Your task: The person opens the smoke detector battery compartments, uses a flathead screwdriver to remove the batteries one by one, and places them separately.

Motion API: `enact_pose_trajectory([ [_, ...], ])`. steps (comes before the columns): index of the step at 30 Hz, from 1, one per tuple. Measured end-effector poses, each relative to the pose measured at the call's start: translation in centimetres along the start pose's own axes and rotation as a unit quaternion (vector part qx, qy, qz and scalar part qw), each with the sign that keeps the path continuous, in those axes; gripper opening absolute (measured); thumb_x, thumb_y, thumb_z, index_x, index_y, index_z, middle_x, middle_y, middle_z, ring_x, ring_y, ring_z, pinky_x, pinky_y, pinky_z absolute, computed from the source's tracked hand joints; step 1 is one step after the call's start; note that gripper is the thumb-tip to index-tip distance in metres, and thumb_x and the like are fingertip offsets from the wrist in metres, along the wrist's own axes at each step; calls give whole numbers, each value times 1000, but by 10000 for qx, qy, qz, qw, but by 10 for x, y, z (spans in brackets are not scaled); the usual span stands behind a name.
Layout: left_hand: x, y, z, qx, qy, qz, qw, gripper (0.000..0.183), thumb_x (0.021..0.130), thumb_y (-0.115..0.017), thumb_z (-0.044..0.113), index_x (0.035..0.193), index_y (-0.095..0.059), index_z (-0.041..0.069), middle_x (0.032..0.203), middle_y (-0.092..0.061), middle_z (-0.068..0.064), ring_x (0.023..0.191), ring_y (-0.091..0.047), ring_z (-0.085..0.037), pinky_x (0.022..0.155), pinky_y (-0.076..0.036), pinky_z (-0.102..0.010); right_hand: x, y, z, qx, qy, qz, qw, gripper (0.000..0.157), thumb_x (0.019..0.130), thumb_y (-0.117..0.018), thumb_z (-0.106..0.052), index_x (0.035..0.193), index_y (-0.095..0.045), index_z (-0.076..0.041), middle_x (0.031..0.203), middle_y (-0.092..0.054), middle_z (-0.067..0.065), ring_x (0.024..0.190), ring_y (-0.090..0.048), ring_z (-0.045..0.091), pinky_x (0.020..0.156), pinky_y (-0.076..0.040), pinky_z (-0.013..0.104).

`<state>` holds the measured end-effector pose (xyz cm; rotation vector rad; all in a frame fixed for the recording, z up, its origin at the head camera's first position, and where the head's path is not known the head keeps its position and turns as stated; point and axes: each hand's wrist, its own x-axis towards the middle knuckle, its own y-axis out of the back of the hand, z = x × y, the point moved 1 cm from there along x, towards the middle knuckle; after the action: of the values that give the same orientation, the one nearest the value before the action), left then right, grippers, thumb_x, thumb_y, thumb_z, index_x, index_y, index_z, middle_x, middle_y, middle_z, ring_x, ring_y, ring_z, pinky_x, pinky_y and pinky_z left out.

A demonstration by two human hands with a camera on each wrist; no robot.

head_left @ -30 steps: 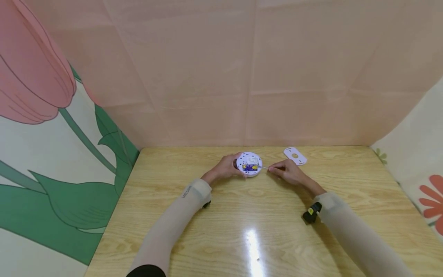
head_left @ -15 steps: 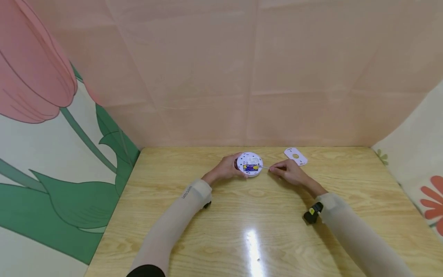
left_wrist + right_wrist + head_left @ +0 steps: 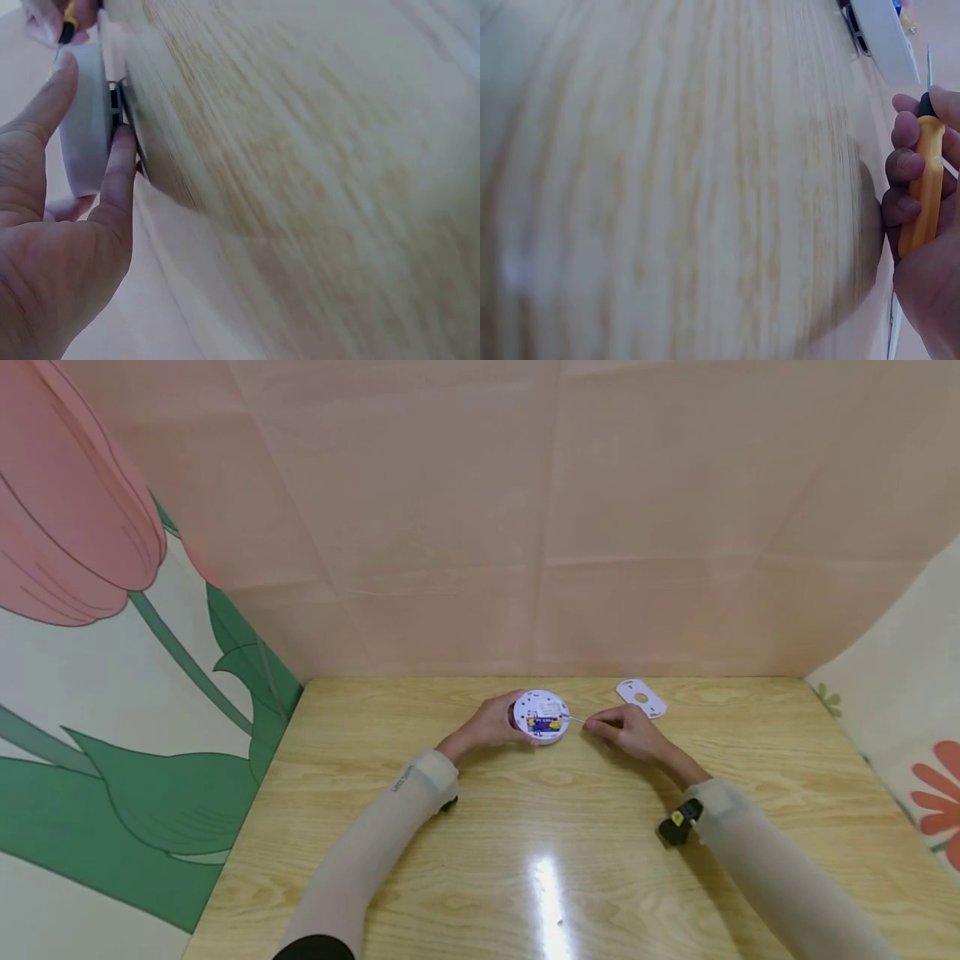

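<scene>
A round white smoke alarm (image 3: pixel 534 703) is held back side up near the far edge of the table. A blue and yellow battery (image 3: pixel 543 724) shows in its back. My left hand (image 3: pixel 491 722) grips the alarm from the left; in the left wrist view the thumb lies on one face and a finger (image 3: pixel 118 169) on the other side. From the right, my right hand (image 3: pixel 630 732) holds a screwdriver with a yellow handle (image 3: pixel 928 176) and black collar. Its thin metal shaft (image 3: pixel 574 720) reaches to the battery area; whether the tip touches is too small to tell.
Behind the right hand, a white mounting plate (image 3: pixel 655 706) with a round hole lies flat on the wooden table (image 3: pixel 420 860). A pink cloth backdrop (image 3: pixel 435 527) rises at the table's far edge. Flower-printed sheets flank both sides.
The screwdriver's tip has shifted slightly toward the far side on the alarm's back. Both hands keep their grip and stay almost in place.
</scene>
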<state>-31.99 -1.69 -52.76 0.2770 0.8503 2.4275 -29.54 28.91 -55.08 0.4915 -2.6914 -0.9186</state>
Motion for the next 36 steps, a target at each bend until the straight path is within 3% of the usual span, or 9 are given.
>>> enact_pose_trajectory([
  [7, 1, -2, -3, 248, -43, 96, 9996, 100, 74, -100, 25, 158, -47, 9, 152, -60, -11, 141, -55, -26, 122, -40, -38, 1, 0, 1, -190, -49, 83, 9998, 22, 105, -69, -22, 110, -83, -5, 70, -70, 2, 60, -56, 7, 61, -46, 24],
  [16, -4, -5, 5, 184, 302, 415, 9985, 96, 71, -102, 28, 150, -52, 6, 144, -63, -10, 133, -60, -25, 116, -46, -36, 1, 0, 1, -43, -140, 98, 9998, 23, 105, -69, -20, 112, -81, -2, 78, -73, 7, 65, -57, 7, 60, -46, 22],
  [25, -5, -6, 7, 256, 275, 503, 9980, 90, 74, -100, 27, 146, -52, 2, 140, -63, -12, 130, -61, -26, 113, -49, -36, 0, 1, 2, 3, -58, 85, 9999, 22, 105, -69, -19, 112, -81, -2, 79, -74, 7, 65, -58, 10, 60, -47, 23],
  [32, -9, -2, 7, 184, 202, 368, 9990, 93, 75, -100, 25, 151, -50, 5, 146, -62, -11, 137, -58, -26, 119, -43, -39, -1, 2, 4, 8, -81, 101, 9999, 21, 105, -68, -16, 112, -81, -1, 78, -73, 10, 62, -59, 21, 58, -46, 23],
  [36, -12, 2, 9, 196, 220, 284, 9992, 93, 75, -99, 23, 152, -49, 6, 140, -66, -13, 129, -64, -27, 117, -46, -40, -2, 2, 1, 45, -133, 92, 9999, 21, 105, -66, -12, 112, -80, 4, 78, -72, 18, 62, -58, 31, 56, -46, 23],
])
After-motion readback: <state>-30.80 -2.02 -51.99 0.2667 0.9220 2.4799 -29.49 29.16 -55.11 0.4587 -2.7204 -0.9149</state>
